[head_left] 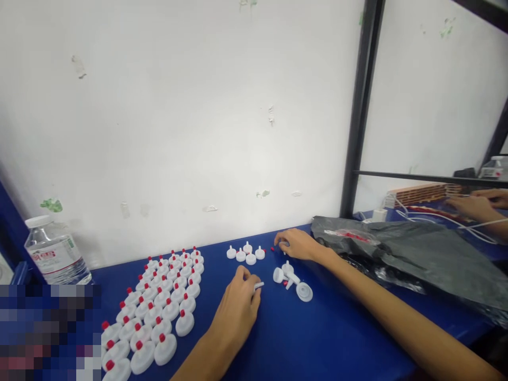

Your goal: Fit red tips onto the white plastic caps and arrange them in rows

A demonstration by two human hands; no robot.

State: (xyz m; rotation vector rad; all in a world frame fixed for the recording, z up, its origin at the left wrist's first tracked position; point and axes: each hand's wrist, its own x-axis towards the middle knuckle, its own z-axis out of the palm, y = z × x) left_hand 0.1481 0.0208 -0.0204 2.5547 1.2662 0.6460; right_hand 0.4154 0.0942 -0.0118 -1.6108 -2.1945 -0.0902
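My left hand point(238, 301) is closed on a white nozzle cap, and its spout point(259, 286) sticks out to the right between thumb and fingers. Farther back, my right hand point(297, 243) has its fingers curled down at the tabletop. A small whitish piece point(284, 245) shows under them, too hidden to name. Just left of those fingers lies a small red tip point(272, 248). Between the hands is a loose heap of white nozzle caps point(305, 291), some on their sides, with a bit of red among them. Several white nozzle caps point(250, 259) stand upright near the wall.
Rows of white nozzle caps with red tips point(161, 299) cover the left of the blue table point(313, 338). A clear labelled bottle point(55, 254) stands at the far left. Grey plastic bags point(416, 254) lie on the right, below a black frame post point(361, 106).
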